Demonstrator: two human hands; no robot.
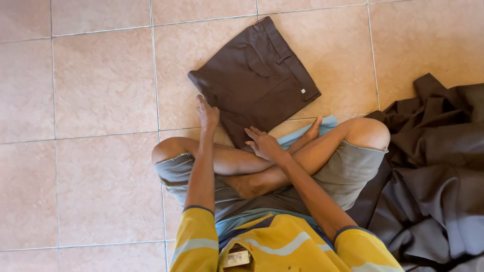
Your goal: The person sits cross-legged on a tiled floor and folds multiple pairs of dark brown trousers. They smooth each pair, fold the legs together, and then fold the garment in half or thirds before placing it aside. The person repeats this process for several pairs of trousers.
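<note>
My left hand (207,114) lay flat, fingers extended and together, pressing on the left edge of the folded brown shorts (254,78); it clamped nothing. My right hand (263,143) was likewise open, palm down, fingers slightly spread, resting on the near lower corner of the same garment, where the fabric met my crossed legs (262,163). Whether its fingertips pinched the cloth could not be determined from this angle. The shorts lay folded on the tiled floor (101,100) directly ahead of me, waistband toward the upper right, edges neat and set diagonally to the grout lines. A heap of dark grey fabric (433,166) occupied the floor at my right, touching my right knee. Bare tile extended to the left and beyond the shorts.
</note>
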